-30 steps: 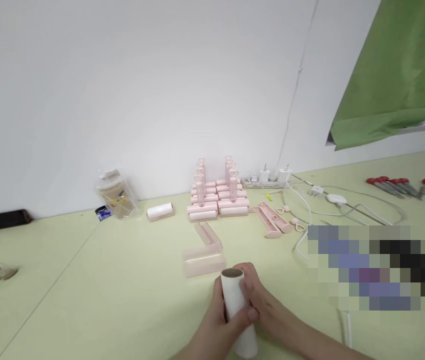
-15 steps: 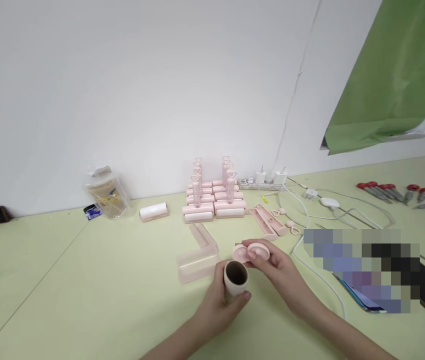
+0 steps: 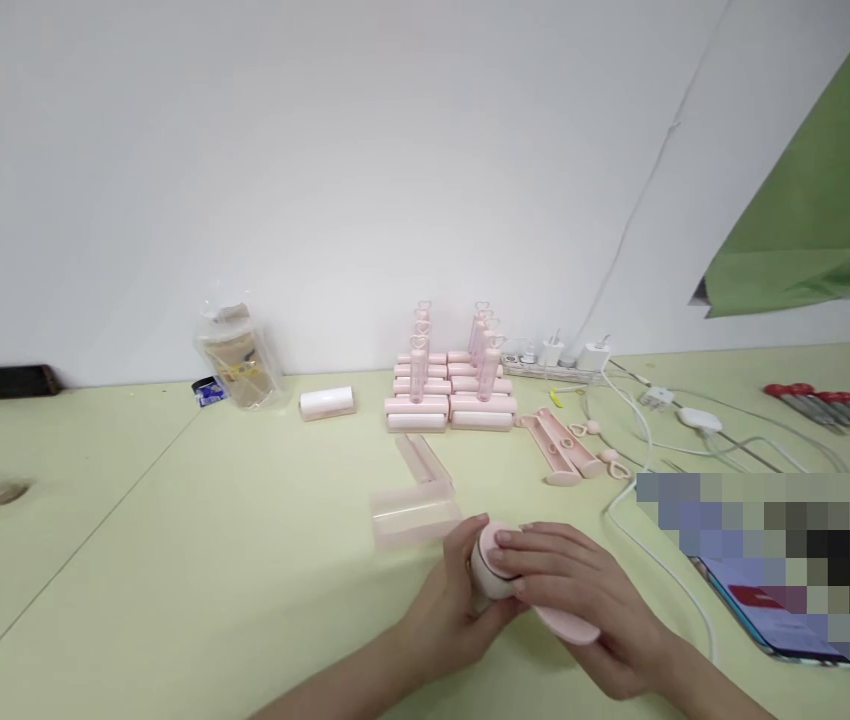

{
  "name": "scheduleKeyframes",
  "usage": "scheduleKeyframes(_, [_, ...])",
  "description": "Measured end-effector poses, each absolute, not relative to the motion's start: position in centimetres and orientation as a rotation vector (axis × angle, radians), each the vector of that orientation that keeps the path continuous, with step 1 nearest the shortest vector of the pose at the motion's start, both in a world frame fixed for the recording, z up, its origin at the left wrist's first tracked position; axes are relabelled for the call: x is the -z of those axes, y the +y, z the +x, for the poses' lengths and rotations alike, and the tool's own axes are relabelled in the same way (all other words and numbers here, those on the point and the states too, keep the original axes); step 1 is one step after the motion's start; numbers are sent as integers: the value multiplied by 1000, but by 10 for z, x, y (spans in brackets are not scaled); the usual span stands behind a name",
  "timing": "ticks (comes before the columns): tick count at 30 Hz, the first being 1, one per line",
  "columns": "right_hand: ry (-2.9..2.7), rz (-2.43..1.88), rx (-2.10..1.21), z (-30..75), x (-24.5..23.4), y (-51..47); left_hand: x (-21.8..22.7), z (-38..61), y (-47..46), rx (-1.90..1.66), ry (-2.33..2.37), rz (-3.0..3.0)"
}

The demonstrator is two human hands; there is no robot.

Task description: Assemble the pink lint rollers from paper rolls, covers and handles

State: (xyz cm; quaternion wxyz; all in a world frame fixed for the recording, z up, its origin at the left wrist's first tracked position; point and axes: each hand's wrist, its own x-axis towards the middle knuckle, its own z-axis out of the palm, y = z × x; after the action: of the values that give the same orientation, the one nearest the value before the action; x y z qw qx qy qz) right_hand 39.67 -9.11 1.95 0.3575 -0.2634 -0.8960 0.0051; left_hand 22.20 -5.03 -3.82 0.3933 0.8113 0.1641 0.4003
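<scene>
My left hand [image 3: 444,605] is wrapped around a white lint roller refill [image 3: 486,580], whose end faces up. My right hand [image 3: 590,595] presses a round pink end cap [image 3: 495,545] against that end with its fingers. A second pink disc-shaped cap [image 3: 571,626] shows under the same hand, held by the palm or thumb; its grip is partly hidden. Just beyond my left hand lie two translucent pink covers [image 3: 411,515]. Farther right are pink half-shells [image 3: 556,445] and small pink heart-shaped loops [image 3: 618,469].
Rows of pink lint rollers [image 3: 483,412] stand by the wall, a lone white roll [image 3: 327,402] to their left. Beyond it is a bagged cup [image 3: 241,365]. White cables [image 3: 650,540], a power strip [image 3: 556,372], a phone [image 3: 762,610] and red-ended tools [image 3: 807,402] occupy the right.
My right hand has brought one pink cap down onto the roll's end, covering the opening that showed before. The view has shifted a little to the left.
</scene>
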Motion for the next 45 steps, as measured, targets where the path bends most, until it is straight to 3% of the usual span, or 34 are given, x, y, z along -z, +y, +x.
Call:
scheduleKeyframes(14, [-1847, -840, -431, 385, -13, -96, 38, 222, -50, -1065, 409, 2134])
scheduleKeyframes(19, [-1030, -1139, -882, 383, -10, -85, 33, 216, -53, -1267, 315, 2186])
scheduleKeyframes(25, [-1031, -1177, -1393, 369, -5, -82, 29, 208, -58, -1108, 343, 2170])
scheduleKeyframes(32, [-1035, -1221, -1466, 367, -14, -89, 27, 199, -51, -1007, 44, 2575])
scheduleKeyframes(37, [-1098, -998, -1617, 364, -9, -94, 23, 198, -53, -938, -68, 2609])
scheduleKeyframes(45, [-1187, -1045, -1542, 364, -11, -97, 27, 196, -54, -867, -118, 2697])
